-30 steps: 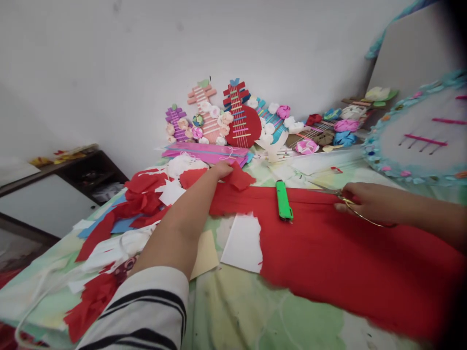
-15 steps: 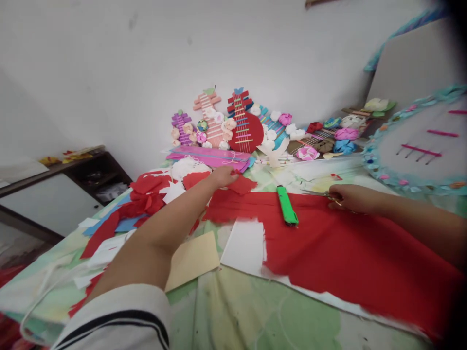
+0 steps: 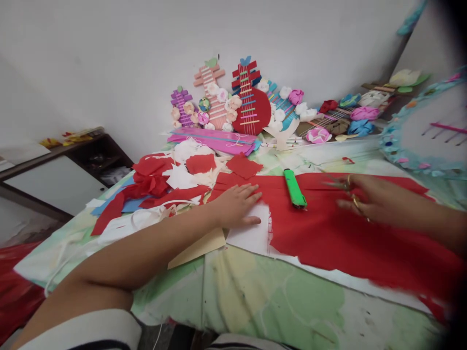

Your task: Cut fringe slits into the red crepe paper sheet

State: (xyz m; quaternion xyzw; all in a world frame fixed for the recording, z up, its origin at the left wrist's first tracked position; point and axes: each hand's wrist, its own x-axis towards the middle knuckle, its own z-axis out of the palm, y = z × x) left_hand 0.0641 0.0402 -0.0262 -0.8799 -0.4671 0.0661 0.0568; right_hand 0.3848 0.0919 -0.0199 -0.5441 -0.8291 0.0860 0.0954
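My left hand rests, fingers stretched out, over the left end of a large red cloth and the white sheet that shows beneath it. Gold-handled scissors are in my right hand, above the cloth's right part; their blades are blurred and point left. Between the hands a green box cutter lies on the cloth. Just beyond my left hand is a loose red scrap. A tan card is partly hidden under my left forearm.
Red and white scraps are heaped at the left. Along the wall stand several decorated instrument models with paper flowers. A pink folded sheet lies before them. At right is a round panel with a turquoise border. A low cabinet stands left.
My left hand has let go of the red scrap, leaving it at the back, and has come nearer to lie flat on the cloth. The scissors have shifted right and the view has tilted.
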